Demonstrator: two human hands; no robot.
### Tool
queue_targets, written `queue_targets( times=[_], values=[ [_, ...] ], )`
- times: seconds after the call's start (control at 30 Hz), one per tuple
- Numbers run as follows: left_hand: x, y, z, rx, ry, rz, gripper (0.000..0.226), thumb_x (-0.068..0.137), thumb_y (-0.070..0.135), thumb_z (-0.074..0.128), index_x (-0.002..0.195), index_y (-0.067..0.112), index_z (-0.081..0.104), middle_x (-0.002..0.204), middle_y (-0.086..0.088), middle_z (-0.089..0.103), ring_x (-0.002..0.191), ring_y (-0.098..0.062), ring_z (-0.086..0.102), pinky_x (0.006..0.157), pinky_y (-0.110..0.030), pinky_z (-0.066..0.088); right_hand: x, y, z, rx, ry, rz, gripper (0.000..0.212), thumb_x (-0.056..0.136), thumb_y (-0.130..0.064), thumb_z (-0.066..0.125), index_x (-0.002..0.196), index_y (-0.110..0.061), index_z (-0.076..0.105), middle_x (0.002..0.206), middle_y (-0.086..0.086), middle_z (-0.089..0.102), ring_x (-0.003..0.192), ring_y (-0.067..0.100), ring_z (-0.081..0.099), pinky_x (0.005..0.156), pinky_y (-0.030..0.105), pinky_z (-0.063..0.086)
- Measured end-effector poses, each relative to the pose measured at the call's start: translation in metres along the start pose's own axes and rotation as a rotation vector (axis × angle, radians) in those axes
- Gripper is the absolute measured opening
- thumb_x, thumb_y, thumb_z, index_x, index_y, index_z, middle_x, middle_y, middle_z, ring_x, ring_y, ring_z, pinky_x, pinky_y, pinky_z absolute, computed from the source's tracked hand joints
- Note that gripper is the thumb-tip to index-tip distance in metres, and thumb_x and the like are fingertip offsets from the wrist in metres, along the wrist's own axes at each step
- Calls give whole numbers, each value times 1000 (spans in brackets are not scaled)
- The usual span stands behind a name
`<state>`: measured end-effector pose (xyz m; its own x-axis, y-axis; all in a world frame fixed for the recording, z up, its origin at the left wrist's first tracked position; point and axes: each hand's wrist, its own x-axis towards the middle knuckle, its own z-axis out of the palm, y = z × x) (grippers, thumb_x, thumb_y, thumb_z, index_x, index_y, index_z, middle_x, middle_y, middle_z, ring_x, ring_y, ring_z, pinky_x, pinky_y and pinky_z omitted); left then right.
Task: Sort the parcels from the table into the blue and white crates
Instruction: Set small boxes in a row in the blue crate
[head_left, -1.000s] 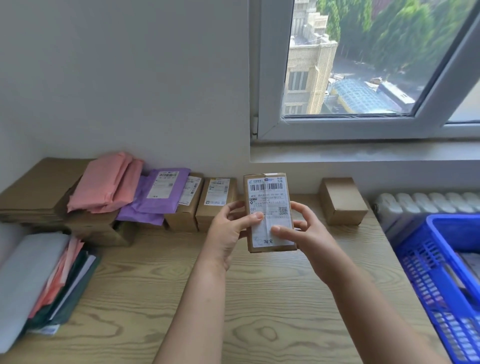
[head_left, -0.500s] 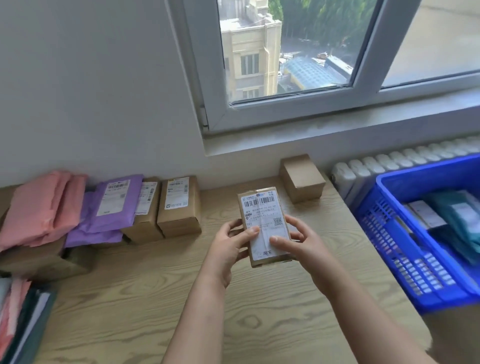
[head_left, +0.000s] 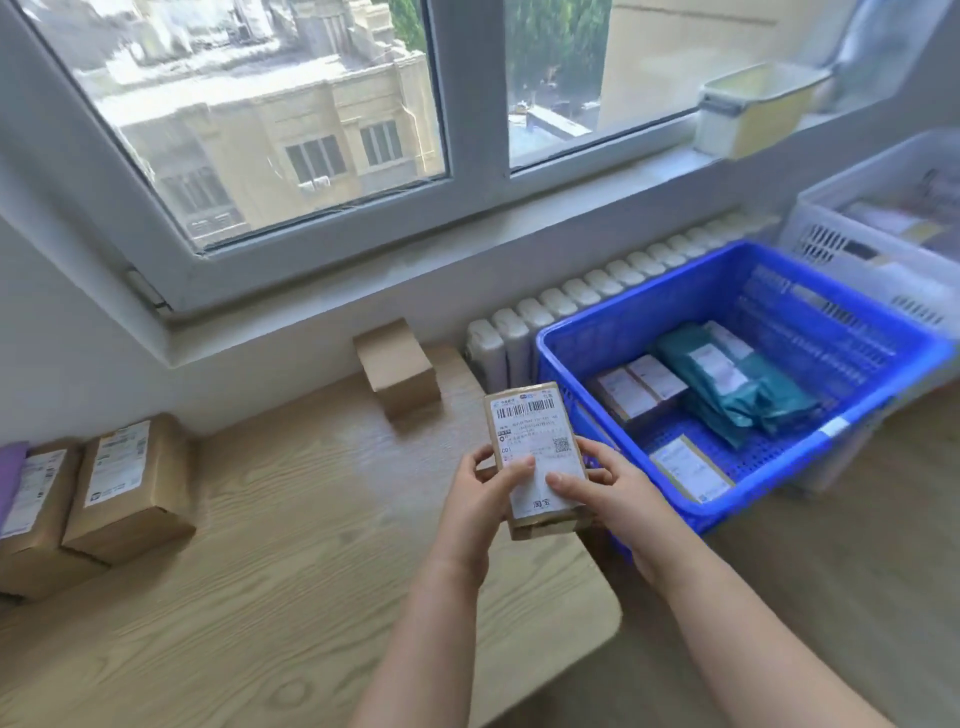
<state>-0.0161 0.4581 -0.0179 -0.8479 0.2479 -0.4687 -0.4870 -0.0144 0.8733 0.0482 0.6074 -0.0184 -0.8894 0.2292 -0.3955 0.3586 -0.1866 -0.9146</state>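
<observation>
A person holds a small brown cardboard parcel (head_left: 535, 452) in both hands above the right end of a wooden table (head_left: 260, 519), its white shipping label facing the camera. The left hand (head_left: 478, 499) grips the parcel's left edge with the thumb pressed on the label, and the right hand (head_left: 618, 493) clasps the right edge in the same way. In the past 1 second the parcel has travelled from the middle of the table to its right end, and it now hangs just beside the near corner of the blue crate (head_left: 831, 431). The grip of the 2 hands has not changed. The view has swung right with it, bringing the white crate (head_left: 857, 249) into sight behind the blue one. The blue crate already holds several labelled boxes and teal mailer bags (head_left: 727, 379). The white crate's contents are too blurred to make out. At least 3 other boxes remain on the table: 1 unlabelled box (head_left: 397, 369) under the window sill and 2 labelled boxes (head_left: 130, 483) at the left. The shift suggests the label has been read and a crate chosen, probably the blue one, though the parcel has not yet crossed its rim.
</observation>
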Motion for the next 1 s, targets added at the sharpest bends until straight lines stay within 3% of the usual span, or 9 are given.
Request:
queue_targets(
  times=[0.17,0.27,0.33,0.47,0.57,0.7,0.93,1.0],
  values=[
    [9,-28,103,-2,-31,-30,43,87,13,74,125,8,55,107,-5,74,91,-19,74,75,-34,60,-6,0,-105,1,62,33,48,83,-21,79,125,-31,59,111,4,72,102,18,71,94,37,55],
    [16,-40,153,-6,-46,-43,53,85,18,78,131,8,53,110,-8,74,94,-23,74,86,-46,60,-4,-2,-156,-6,95,42,46,85,-19,77,126,-26,60,111,-1,73,105,17,70,95,37,55],
    [22,-45,178,10,-45,-52,55,85,20,78,132,11,52,111,-6,74,94,-21,74,90,-48,58,0,-5,-182,-21,109,58,36,87,-19,75,119,-27,61,111,0,74,100,17,72,95,36,55],
    [51,-51,214,32,-26,-63,55,85,24,78,132,14,51,114,-6,72,95,-20,74,83,-39,60,26,-8,-216,-36,140,86,40,86,-21,75,123,-23,59,112,1,73,96,17,73,89,34,55],
    [84,-52,235,32,-17,-103,52,85,25,79,128,16,52,120,-7,68,100,-20,72,92,-43,58,57,-11,-236,-65,157,104,43,86,-21,76,125,-20,59,113,2,72,98,19,72,93,38,55],
    [142,-49,268,26,21,-184,49,84,29,79,119,14,49,118,-8,65,103,-22,70,93,-46,57,112,-20,-270,-126,154,156,42,81,-28,78,120,-25,61,113,3,72,96,19,73,97,43,53],
    [209,-54,307,79,31,-267,75,67,48,79,123,7,54,115,-10,71,101,-22,71,92,-45,57,177,-26,-306,-250,143,214,39,86,-24,74,122,-26,57,109,1,70,89,13,73,89,35,56],
    [223,-53,316,94,45,-284,61,78,41,76,122,7,51,115,-9,69,102,-22,70,93,-44,57,194,-23,-313,-251,137,241,38,88,-24,72,122,-26,57,109,0,70,91,13,72,87,33,55]
  ],
)
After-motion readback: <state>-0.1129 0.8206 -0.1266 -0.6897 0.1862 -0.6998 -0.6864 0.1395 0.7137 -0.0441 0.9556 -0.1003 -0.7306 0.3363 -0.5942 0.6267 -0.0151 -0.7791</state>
